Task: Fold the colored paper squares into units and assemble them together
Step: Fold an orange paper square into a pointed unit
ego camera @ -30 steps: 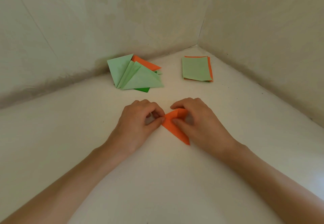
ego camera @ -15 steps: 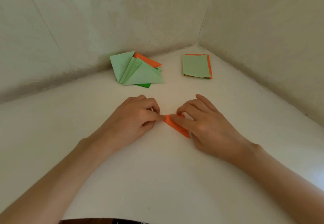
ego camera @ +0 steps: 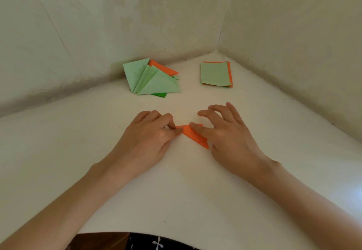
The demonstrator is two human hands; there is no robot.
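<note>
A folded orange paper (ego camera: 194, 136) lies flat on the table (ego camera: 176, 191) between the two hands, a narrow pointed strip running from its left tip down and to the right. The left hand (ego camera: 148, 136) has its fingers curled, with thumb and forefinger pinching that left tip. The right hand (ego camera: 227, 134) presses its thumb down on the upper edge of the strip, just beside the left fingers, while its other fingers (ego camera: 215, 110) are spread and lifted off the table, past the paper. Beyond the left fingers, well apart from them, is a pile of folded triangles (ego camera: 150, 81), mostly pale green with one orange and one darker green piece showing underneath. Beyond the right fingers lies a stack of squares (ego camera: 214, 73), pale green on top with orange edges below. The table is plain white and fits into a corner of two walls (ego camera: 137, 18) covered in pale, faintly patterned paper. At the near edge is a dark cloth (ego camera: 156, 244) with small white marks.
</note>
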